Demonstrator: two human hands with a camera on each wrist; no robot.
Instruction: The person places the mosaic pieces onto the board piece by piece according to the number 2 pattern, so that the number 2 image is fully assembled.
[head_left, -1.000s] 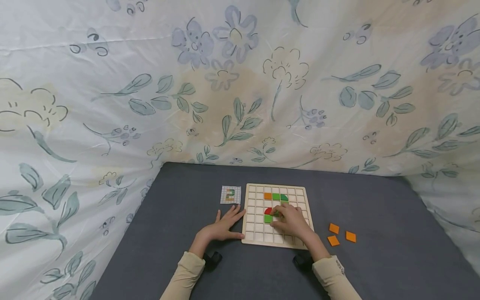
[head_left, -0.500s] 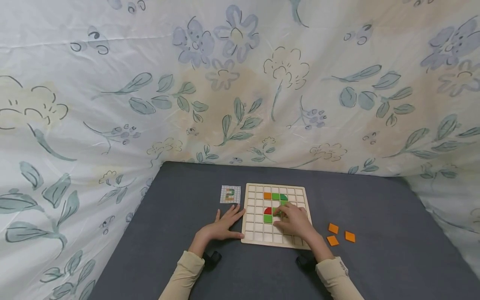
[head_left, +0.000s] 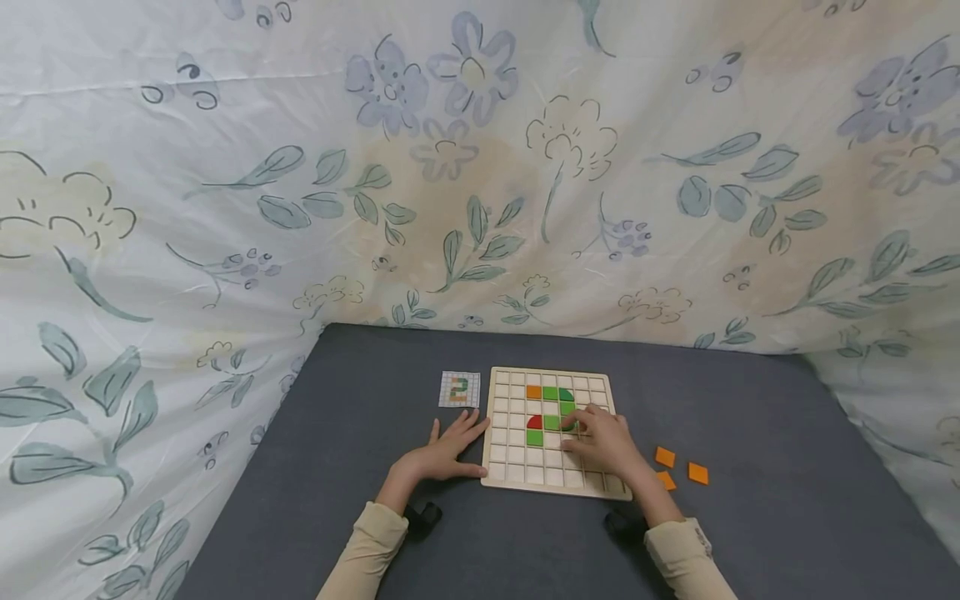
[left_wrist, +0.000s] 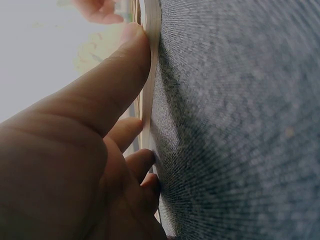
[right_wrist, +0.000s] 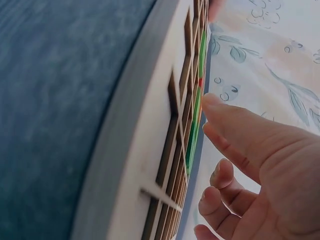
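A wooden grid board (head_left: 517,457) lies on the dark table, with several coloured tiles in its cells. Among them are an orange square (head_left: 533,392), a red rounded tile (head_left: 534,422) and a green square (head_left: 551,422). My left hand (head_left: 442,457) has its fingers spread, the fingertips and thumb touching the board's left edge. Over the middle of the board, my right hand (head_left: 606,440) has its index fingertip at a dark green rounded tile (head_left: 567,424), partly hidden beneath it. In the right wrist view the thumb (right_wrist: 250,127) and fingers are loosely bent, with nothing visibly held.
Three loose orange square tiles (head_left: 698,473) lie right of the board, one partly covered by the right wrist. A small printed pattern card (head_left: 459,389) showing a figure on a grid lies left of the board. Flowered cloth (head_left: 480,208) hangs behind the table.
My right hand has shifted slightly right across the board, uncovering the green square beside the red tile. Its wrist now partly covers one loose orange tile. The left hand has stayed put.
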